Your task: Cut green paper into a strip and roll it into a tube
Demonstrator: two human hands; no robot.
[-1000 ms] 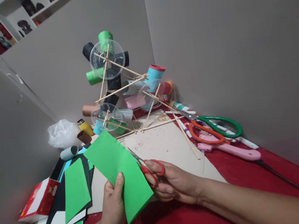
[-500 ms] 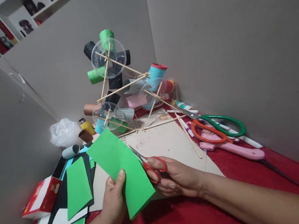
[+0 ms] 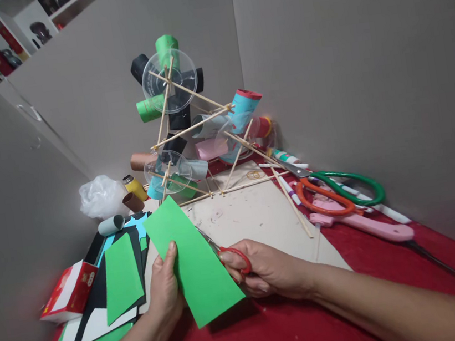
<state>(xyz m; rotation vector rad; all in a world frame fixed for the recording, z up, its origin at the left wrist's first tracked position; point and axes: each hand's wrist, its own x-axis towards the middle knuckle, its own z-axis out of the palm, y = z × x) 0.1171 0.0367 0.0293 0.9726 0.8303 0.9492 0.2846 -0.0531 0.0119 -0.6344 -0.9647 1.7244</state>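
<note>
My left hand (image 3: 165,287) pinches the left edge of a green paper sheet (image 3: 193,259), thumb on top, holding it tilted above the red tabletop. Small red-handled scissors (image 3: 228,254) are gripped in my right hand (image 3: 266,271), fingers through the loops. Their blades run along the sheet's right edge, partly hidden behind the paper. Both hands are closed. Under the paper lies a beige cardboard base (image 3: 254,217).
A stick-and-paper-tube model (image 3: 188,125) stands at the back in the wall corner. Green and orange scissors (image 3: 339,192) and a pink tool (image 3: 369,227) lie at right. Stacked green, black and white paper (image 3: 112,286), a red box (image 3: 69,292) and a plastic bag (image 3: 101,197) sit at left.
The green sheet has turned a little and sits lower in my left hand. The scissors have slid further along its right edge, blades more hidden.
</note>
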